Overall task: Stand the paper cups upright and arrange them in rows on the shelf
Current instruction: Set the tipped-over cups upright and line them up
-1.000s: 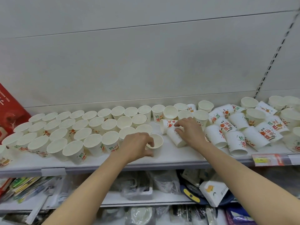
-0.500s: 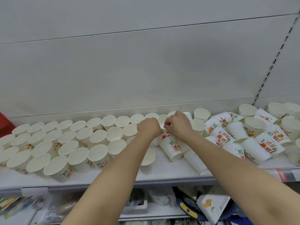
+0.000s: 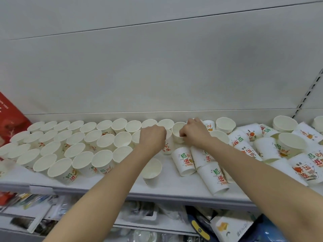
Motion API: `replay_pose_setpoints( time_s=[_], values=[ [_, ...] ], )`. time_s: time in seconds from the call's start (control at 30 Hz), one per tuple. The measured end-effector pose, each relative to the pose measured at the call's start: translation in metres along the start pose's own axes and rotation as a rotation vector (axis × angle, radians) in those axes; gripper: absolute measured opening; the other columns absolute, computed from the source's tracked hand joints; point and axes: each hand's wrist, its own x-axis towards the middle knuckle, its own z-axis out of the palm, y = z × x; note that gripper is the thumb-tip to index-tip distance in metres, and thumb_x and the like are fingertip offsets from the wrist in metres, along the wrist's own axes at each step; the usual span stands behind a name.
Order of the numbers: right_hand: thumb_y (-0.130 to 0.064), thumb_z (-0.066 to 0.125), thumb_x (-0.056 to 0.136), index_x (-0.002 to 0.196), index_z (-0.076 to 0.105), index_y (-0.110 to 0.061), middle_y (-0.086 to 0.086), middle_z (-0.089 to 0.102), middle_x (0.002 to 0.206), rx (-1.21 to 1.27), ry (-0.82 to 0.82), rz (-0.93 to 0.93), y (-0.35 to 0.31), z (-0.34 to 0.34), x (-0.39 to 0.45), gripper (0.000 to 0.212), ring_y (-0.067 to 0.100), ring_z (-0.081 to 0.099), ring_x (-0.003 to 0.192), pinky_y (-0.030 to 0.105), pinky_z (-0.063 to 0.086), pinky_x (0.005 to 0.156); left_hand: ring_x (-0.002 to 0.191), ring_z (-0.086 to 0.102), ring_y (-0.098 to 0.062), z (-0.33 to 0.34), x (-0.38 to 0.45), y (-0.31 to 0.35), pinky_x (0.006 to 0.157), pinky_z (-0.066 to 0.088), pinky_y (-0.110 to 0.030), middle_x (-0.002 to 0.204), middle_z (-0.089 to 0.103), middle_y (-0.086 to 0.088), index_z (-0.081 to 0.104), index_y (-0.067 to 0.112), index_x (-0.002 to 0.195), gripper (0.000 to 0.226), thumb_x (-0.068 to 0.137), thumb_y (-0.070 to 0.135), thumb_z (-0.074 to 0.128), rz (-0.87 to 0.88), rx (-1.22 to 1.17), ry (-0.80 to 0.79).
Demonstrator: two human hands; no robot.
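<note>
paper cups printed 招财进, red box

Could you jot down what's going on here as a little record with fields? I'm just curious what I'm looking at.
Place: white shop shelf
Arranged: upright paper cups in rows on the left
Unsorted: tipped cups lying on their sides on the right
Lone cup: upright cup near the front edge
Left hand: curled over a cup, grip hidden
Right hand: pinches the rim of an upright cup
Beside: red box at far left
</note>
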Motion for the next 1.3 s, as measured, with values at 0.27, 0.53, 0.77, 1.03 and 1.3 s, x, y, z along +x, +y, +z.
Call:
replay_pose_setpoints(
  time_s=[0.27, 0.53, 0.77, 1.03, 1.3],
  values=[
    [-0.03, 0.056, 0.085, 0.079, 0.066, -0.03, -0.003, 0.046, 0.072, 0.078, 0.045, -0.029, 0.001, 0.01, -0.001, 0.012, 0.026, 0.048, 0.094, 0.034, 0.035, 0.081, 0.103, 0.061, -0.018, -0.003, -0.013, 0.008, 0.072, 0.041, -0.029, 0.111, 0.067, 0.008, 0.067, 0.03, 0.11, 0.023, 0.089, 0.039, 0.062, 0.075, -0.247, 0.088],
    [-0.023, 0.066, 0.084, 0.099, 0.072, -0.019, -0.001, 0.071, 0.095, 0.27, 0.287, 0.072, 0.014, -0.019, -0.046, 0.016, 0.024, 0.053, 0.095, 0.038, 0.038, 0.085, 0.093, 0.064, -0.018, 0.009, -0.005, 0.035, 0.077, 0.054, -0.036, 0.097, 0.071, 0.002, 0.072, 0.02, 0.101, 0.034, 0.075, 0.042, 0.078, 0.135, -0.443, -0.271],
    [-0.031, 0.072, 0.08, 0.089, 0.072, -0.024, -0.009, 0.069, 0.084, 0.366, 0.273, 0.276, 0.01, -0.022, -0.127, 0.011, 0.018, 0.052, 0.087, 0.034, 0.042, 0.075, 0.083, 0.064, -0.018, -0.002, -0.007, 0.016, 0.065, 0.05, -0.028, 0.085, 0.071, 0.005, 0.071, 0.023, 0.083, 0.009, 0.075, 0.026, 0.074, 0.112, -0.396, -0.093],
    [-0.061, 0.064, 0.073, 0.115, 0.062, -0.021, -0.001, 0.061, 0.111, 0.056, 0.199, 0.381, -0.033, -0.008, -0.173, 0.058, 0.024, 0.053, 0.101, 0.036, 0.047, 0.077, 0.09, 0.064, -0.026, 0.017, -0.017, 0.021, 0.064, 0.041, -0.028, 0.092, 0.067, -0.002, 0.07, 0.024, 0.088, 0.011, 0.08, 0.031, 0.069, 0.14, -0.248, -0.003],
    [-0.06, 0.052, 0.081, 0.139, 0.031, -0.029, 0.0, 0.054, 0.123, 0.126, 0.045, 0.63, -0.049, 0.004, -0.177, 0.07, 0.024, 0.053, 0.112, 0.041, 0.048, 0.084, 0.094, 0.063, -0.022, 0.004, -0.021, 0.056, 0.07, 0.042, -0.031, 0.099, 0.068, 0.003, 0.066, 0.025, 0.094, 0.02, 0.082, 0.041, 0.066, 0.184, -0.455, 0.117]
  ],
)
